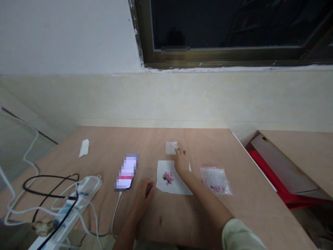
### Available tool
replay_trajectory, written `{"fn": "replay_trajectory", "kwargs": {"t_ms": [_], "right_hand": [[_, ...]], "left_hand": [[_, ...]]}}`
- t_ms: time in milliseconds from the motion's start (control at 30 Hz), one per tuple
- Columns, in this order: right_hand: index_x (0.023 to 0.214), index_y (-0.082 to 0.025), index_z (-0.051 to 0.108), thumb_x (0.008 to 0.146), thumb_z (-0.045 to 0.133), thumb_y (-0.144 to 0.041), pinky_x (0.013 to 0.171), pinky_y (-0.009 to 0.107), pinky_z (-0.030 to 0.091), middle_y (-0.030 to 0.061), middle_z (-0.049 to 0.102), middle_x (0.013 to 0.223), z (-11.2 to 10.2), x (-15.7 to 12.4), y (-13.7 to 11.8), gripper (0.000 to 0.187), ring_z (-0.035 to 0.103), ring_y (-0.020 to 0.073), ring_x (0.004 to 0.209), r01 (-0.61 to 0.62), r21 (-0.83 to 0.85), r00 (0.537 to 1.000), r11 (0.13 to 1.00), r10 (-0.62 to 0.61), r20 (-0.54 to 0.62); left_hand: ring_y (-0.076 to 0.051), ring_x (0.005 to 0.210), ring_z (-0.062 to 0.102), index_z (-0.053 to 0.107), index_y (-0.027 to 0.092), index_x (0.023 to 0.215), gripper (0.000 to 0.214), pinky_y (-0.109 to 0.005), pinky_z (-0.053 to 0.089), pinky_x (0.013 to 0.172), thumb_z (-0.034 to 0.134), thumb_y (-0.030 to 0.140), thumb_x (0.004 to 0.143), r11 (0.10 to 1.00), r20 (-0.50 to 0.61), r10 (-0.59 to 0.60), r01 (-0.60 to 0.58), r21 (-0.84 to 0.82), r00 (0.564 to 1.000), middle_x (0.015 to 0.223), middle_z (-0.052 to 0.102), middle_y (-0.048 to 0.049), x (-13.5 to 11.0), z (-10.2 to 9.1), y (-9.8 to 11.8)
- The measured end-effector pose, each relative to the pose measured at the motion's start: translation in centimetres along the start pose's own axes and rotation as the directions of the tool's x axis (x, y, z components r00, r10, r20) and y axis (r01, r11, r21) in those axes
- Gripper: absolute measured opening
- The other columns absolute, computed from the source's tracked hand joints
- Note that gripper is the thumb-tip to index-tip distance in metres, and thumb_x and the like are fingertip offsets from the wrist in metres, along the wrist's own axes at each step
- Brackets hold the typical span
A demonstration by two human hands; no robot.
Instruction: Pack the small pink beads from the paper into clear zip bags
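A small clear zip bag (171, 148) lies flat near the back of the table. My right hand (181, 162) reaches over a sheet of white paper (162, 166), its fingers apart and the fingertips at the bag's right edge. On the paper is a cluster of pink flower shapes with some green (168, 178); whether printed or stuck on I cannot tell. Loosely curled, my left hand (145, 194) rests on the table left of the paper, with no object visible in it. A larger clear zip bag (215, 180) with small pink pieces lies right of my right forearm.
A phone (126, 172) with a lit screen and a white cable lies to the left. Farther left are a white power strip (90, 185) with tangled cords and a white paper scrap (84, 148). A red object (273, 177) stands beyond the table's right edge (256, 161).
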State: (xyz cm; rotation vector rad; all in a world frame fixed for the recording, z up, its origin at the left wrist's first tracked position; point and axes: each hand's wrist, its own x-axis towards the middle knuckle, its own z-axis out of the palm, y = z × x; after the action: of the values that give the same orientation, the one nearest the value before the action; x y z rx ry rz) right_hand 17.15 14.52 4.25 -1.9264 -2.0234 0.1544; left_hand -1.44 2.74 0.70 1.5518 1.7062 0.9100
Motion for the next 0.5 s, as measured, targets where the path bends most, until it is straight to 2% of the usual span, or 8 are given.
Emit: {"fn": "replay_trajectory", "kwargs": {"t_ms": [100,167,267,333,400,433,500], "right_hand": [[0.088,-0.014,0.063,0.076,0.04,-0.01,0.073,0.032,0.031,0.0127,0.061,0.092,1.4,2.4,-0.6,0.026,0.047,0.023,0.089,0.002,0.051,0.998,0.999,-0.005,0.059],[0.074,-0.014,0.066,0.076,0.041,-0.012,0.07,0.032,0.032,0.0124,0.064,0.078,1.7,3.1,-0.3,0.025,0.05,0.0227,0.082,0.005,0.078,0.998,0.997,-0.01,0.062],[0.081,-0.015,0.065,0.078,0.039,-0.016,0.067,0.03,0.034,0.0106,0.064,0.076,1.0,3.1,0.5,0.026,0.052,0.0205,0.078,-0.018,0.136,1.0,0.99,0.015,0.019],[0.089,-0.015,0.063,0.08,0.037,-0.022,0.066,0.029,0.036,0.0101,0.064,0.081,-0.3,2.3,0.9,0.028,0.053,0.0192,0.076,-0.053,0.317,0.993,0.947,0.083,-0.081],[0.088,-0.015,0.062,0.08,0.037,-0.031,0.064,0.028,0.037,0.0094,0.063,0.082,-1.6,0.9,1.1,0.03,0.054,0.0184,0.074,-0.047,0.59,0.974,0.806,0.168,-0.152],[0.086,-0.015,0.061,0.079,0.038,-0.035,0.063,0.027,0.038,0.0084,0.063,0.081,-2.3,0.0,1.0,0.031,0.054,0.0178,0.073,-0.037,0.704,0.974,0.709,0.183,-0.134],[0.083,-0.016,0.061,0.075,0.043,-0.042,0.059,0.026,0.038,0.006,0.064,0.075,-3.2,-2.0,0.9,0.032,0.054,0.0165,0.068,-0.074,0.843,0.984,0.534,0.177,-0.025]], "left_hand": [[-0.021,0.089,0.054,0.054,0.018,0.088,0.02,-0.037,0.042,0.082,0.049,0.029,0.072,1.0,0.015,-0.007,0.007,-0.009,1.0,0.089,0.058,-0.0057,0.0,-0.2,0.0],[-0.02,0.089,0.054,0.054,0.018,0.09,0.021,-0.037,0.042,0.082,0.048,0.028,0.072,1.0,0.033,-0.015,0.016,-0.013,0.999,0.09,0.059,-0.0061,0.0,-0.3,-0.2],[-0.02,0.089,0.054,0.055,0.018,0.091,0.023,-0.036,0.043,0.081,0.05,0.028,0.071,0.998,0.043,-0.02,0.023,-0.051,0.999,0.092,0.059,-0.0063,0.1,-0.2,-1.1],[-0.021,0.088,0.055,0.056,0.017,0.089,0.023,-0.035,0.044,0.08,0.051,0.029,0.069,0.994,0.036,-0.031,0.035,-0.105,0.999,0.09,0.06,-0.006,0.4,-0.1,-1.6],[-0.021,0.085,0.056,0.057,0.017,0.086,0.023,-0.035,0.045,0.078,0.052,0.031,0.068,0.981,0.026,-0.076,0.08,-0.176,0.997,0.087,0.061,-0.0053,0.9,0.0,-1.6],[-0.021,0.085,0.057,0.057,0.017,0.085,0.023,-0.034,0.046,0.077,0.052,0.032,0.068,0.971,0.02,-0.106,0.108,-0.212,0.994,0.086,0.061,-0.0051,1.2,-0.1,-1.2],[-0.021,0.085,0.057,0.056,0.018,0.091,0.028,-0.033,0.046,0.074,0.048,0.035,0.072,0.948,-0.018,-0.165,0.153,-0.28,0.986,0.089,0.062,-0.0049,1.9,-0.2,0.1]]}}
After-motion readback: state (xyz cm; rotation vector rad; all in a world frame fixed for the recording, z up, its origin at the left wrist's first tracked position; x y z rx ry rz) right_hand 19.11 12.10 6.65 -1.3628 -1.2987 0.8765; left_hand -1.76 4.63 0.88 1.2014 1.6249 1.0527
